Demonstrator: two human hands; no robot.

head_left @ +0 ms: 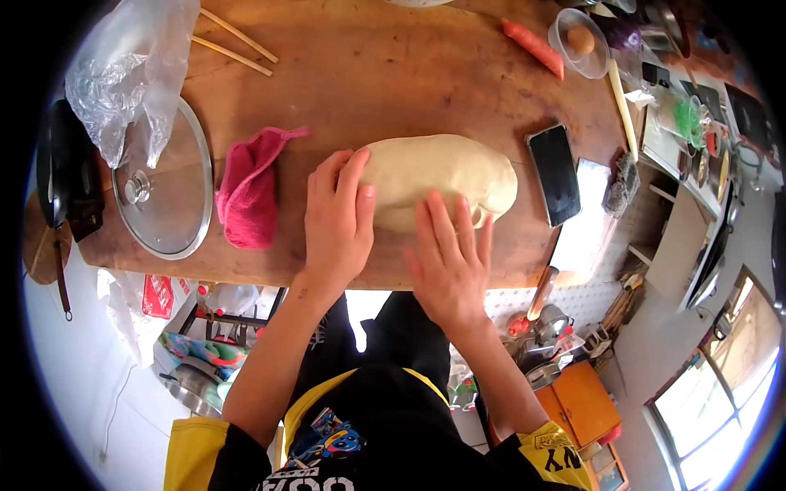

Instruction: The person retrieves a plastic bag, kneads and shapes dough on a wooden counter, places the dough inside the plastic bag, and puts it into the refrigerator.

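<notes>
Your dough lies at twelve o'clock on the tabletop. Your left hand cups its nine-o'clock end with fingers open, seemingly to steady it; your right hand spreads loose fingers over its six-o'clock side, gripping nothing.

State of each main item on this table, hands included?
Dough: one long piece, mostly smooth, creased toward its right end
Left hand: open, against the dough
Right hand: open, fingers spread on the dough
Phone: face up, screen dark
Pink cloth: bunched up
Glass lid: lying flat, partly under the bag
Plastic bag: crumpled
Clear bowl: uncovered, egg inside
</notes>
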